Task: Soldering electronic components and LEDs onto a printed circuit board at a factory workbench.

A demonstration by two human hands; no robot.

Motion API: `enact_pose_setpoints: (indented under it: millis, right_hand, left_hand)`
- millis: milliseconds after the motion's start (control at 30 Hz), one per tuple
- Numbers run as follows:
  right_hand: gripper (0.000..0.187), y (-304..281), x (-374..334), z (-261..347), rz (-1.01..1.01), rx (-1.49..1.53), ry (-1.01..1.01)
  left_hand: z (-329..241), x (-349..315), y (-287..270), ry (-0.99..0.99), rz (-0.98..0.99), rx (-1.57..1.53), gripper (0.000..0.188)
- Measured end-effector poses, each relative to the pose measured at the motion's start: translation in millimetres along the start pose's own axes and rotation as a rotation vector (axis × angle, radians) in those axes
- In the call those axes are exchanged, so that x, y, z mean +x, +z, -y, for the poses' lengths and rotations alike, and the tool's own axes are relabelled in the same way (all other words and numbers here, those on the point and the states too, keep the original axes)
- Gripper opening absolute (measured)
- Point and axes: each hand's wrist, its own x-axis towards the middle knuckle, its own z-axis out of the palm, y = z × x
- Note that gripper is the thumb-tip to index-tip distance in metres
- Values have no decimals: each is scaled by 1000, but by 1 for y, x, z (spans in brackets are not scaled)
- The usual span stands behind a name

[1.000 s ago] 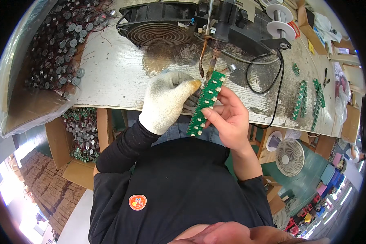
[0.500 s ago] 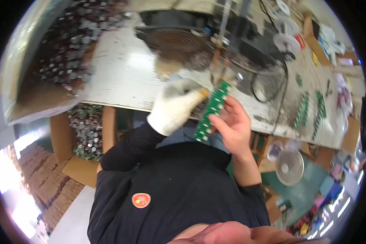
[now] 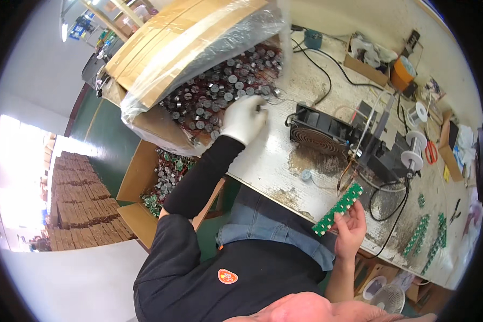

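"Many round silver motors (image 3: 232, 79) loose?"
"Heaped upper centre; white-gloved left hand (image 3: 245, 118) curled there, pinching what, I can't tell."
"Long green circuit board (image 3: 336, 210)?"
"Lower right of centre, pinched by the bare right hand (image 3: 351, 228); no motor visibly attached."

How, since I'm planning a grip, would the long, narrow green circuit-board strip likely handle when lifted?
The long, narrow green circuit-board strip is probably stiff: it looks straight in the bare right hand. It seems light, since that hand alone supports it. Its pale components could be fragile if squeezed, as they sit exposed.
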Motion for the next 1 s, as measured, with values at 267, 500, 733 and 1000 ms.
enact_pose_setpoints:
  millis: [267, 500, 733, 1000]
  right_hand:
    - [65, -1, -2, 0, -22, 8, 6]
    - [67, 0, -2, 1, 9, 29, 19]
    - [66, 1, 0, 6, 24, 53, 50]
    - [64, -3, 1, 7, 62, 54, 19]
  left_hand:
    - [-18, 64, 28, -31, -63, 259, 19]
    - [-31, 60, 52, -16, 209, 518, 18]
    - [-18, 43, 38, -86, 179, 412, 15]
    - [-17, 20, 21, -59, 99, 197, 43]
